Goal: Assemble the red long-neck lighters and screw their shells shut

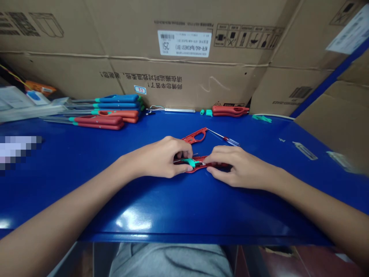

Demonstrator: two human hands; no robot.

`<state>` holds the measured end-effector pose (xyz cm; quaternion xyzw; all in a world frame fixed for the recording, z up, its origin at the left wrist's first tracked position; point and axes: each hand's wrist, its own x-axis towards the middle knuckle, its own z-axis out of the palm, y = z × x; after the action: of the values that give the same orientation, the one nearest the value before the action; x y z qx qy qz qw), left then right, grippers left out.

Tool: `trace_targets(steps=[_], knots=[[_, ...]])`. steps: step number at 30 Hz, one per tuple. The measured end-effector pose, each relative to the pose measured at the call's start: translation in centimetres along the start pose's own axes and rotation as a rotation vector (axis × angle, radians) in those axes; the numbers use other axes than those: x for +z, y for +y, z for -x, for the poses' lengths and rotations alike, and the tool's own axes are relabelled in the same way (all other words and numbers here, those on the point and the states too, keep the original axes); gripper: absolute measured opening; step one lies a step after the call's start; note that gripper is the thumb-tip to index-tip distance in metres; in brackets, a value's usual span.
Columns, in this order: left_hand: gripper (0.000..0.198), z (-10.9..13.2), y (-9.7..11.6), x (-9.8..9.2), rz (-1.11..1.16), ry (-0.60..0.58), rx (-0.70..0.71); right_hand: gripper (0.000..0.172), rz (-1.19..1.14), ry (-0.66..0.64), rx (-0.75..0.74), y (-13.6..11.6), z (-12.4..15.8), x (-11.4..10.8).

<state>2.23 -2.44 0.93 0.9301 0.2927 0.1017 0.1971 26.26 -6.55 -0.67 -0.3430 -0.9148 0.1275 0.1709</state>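
Note:
Both hands meet at the middle of the blue table (pixel 184 207). My left hand (pixel 161 157) is closed around one end of a red plastic handle shell with a green insert (pixel 193 164). My right hand (pixel 239 165) pinches the other end of the same shell, its fingers pressed onto it. The shell rests on the tabletop and is mostly hidden by my fingers. Just behind my hands lies a second red handle half (pixel 196 136), and beside it a small screwdriver (pixel 223 137) with a red and clear grip.
Finished red and blue handled tools (pixel 109 111) are stacked at the back left. Another red handle (pixel 230 110) with loose green caps (pixel 206 112) lies at the back centre. A metal rod with wires (pixel 173 110) lies beside them. Cardboard boxes (pixel 184 50) wall off the back.

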Motion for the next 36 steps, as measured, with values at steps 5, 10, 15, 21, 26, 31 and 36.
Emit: trace_targets(steps=[5,10,15,21,26,31,36], knots=[[0.013,0.0,-0.2,0.1,0.024,-0.013,0.001,0.015,0.128,-0.063,-0.036,-0.4,0.1,-0.1],[0.01,-0.1,-0.4,0.3,0.062,-0.013,0.019,0.02,0.26,-0.122,-0.088,-0.8,-0.1,-0.3],[0.011,-0.2,-0.5,0.7,0.112,0.008,0.045,0.02,0.347,-0.155,-0.138,-1.0,-0.2,-0.4],[0.012,-0.2,0.1,0.6,0.123,-0.036,0.04,0.026,0.252,-0.062,-0.163,-0.7,-0.1,0.1],[0.069,0.4,0.1,-0.2,0.125,-0.038,-0.069,0.021,0.138,-0.034,-0.127,-0.1,0.4,-0.2],[0.055,0.8,-0.1,-1.2,-0.052,-0.076,-0.167,0.018,0.115,0.043,-0.098,-0.5,0.6,-0.4],[0.032,0.8,-0.4,-1.8,-0.072,-0.144,-0.173,0.028,0.053,0.057,-0.069,-0.7,0.3,0.2]])
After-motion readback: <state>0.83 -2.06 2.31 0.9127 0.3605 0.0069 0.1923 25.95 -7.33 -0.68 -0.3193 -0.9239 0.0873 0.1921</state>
